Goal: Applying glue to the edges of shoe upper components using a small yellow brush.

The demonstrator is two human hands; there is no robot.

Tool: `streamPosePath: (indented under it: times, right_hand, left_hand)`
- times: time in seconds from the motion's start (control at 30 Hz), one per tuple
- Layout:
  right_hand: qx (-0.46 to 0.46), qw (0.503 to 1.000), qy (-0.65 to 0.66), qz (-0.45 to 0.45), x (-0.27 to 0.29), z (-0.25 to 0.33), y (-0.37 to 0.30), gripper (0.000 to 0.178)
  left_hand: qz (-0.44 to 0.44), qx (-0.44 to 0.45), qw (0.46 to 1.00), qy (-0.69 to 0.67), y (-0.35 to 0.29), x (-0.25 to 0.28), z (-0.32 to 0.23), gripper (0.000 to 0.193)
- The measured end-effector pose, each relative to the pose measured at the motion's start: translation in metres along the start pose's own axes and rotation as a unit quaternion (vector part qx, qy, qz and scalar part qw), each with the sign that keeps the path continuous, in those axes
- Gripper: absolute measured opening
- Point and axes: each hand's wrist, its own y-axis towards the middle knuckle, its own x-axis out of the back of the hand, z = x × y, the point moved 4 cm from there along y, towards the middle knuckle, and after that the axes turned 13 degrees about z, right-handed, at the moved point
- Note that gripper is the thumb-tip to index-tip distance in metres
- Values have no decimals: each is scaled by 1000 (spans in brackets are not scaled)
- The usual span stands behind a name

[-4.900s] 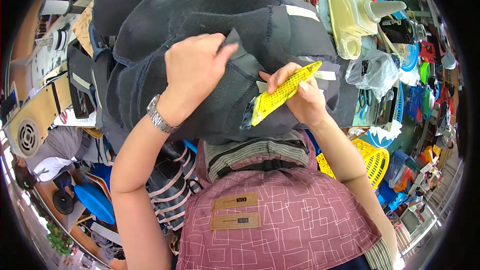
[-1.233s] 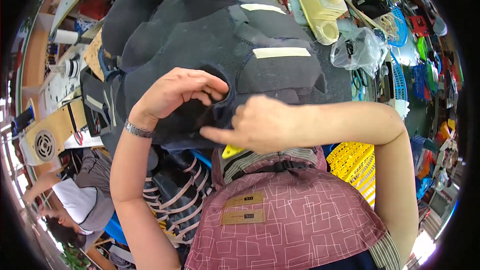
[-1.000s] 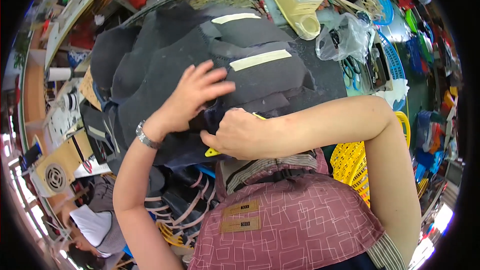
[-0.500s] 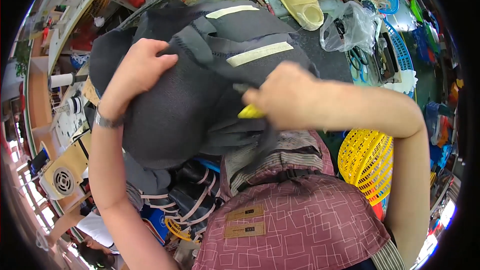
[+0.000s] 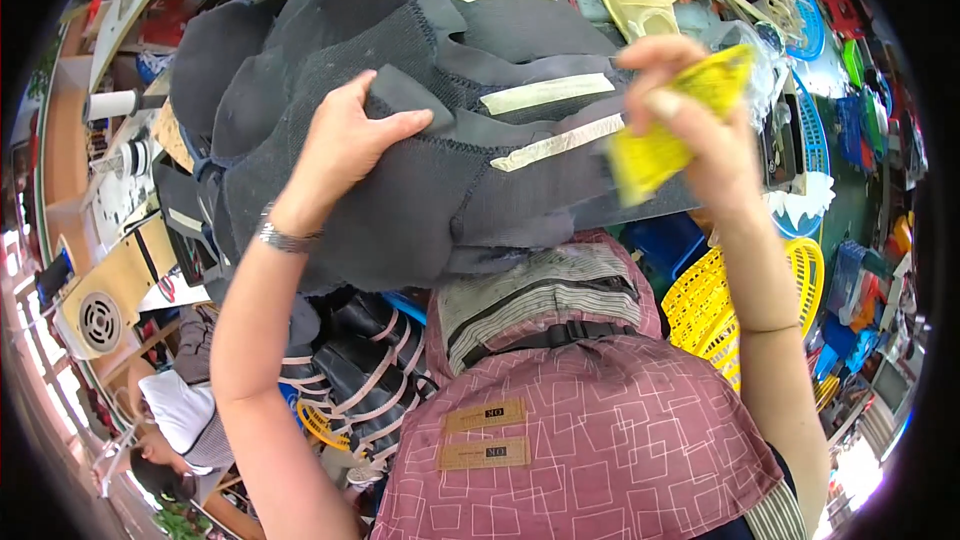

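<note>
Yellow plastic tool [image 5: 652, 155] gripped by right hand [image 5: 722, 145], right of fabric pile [image 5: 400, 205]; pile's flap [image 5: 410, 100] touched by left hand [image 5: 340, 140], grip unclear; printed labels [image 5: 485, 414] below.

A blurred yellow tool [image 5: 648, 157], perhaps perforated, slants near layered dark fabric [image 5: 395, 210].

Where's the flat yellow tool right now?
Head view, upper right: the flat yellow tool is in the grip of the right hand, near the right end of the dark fabric pieces, above the yellow basket.
</note>
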Motion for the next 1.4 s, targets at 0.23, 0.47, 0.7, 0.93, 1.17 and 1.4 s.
streamPosePath:
  times: [0.23,0.47,0.7,0.93,1.17,1.4]
  right_hand:
    - [-26,984,174,17,-52,-88,19,19]
    - [203,972,107,53,-66,-47,53,17]
    - [139,960,-123,211,-59,-55,79,17]
    - [203,938,-163,229,-76,-32,86,22]
    - [292,914,-177,220,-67,-24,72,25]
    - [227,954,-77,181,-67,-23,76,24]
  left_hand:
    - [-117,3,795,-595,-15,-50,51,25]
    - [-114,-33,720,-684,-14,-73,69,29]
    - [-166,-10,709,-685,-18,-82,67,26]
    - [-104,-46,693,-712,-22,-75,76,24]
    - [-105,-42,698,-707,-32,-73,68,48]
    - [-115,-59,745,-655,-40,-64,54,58]
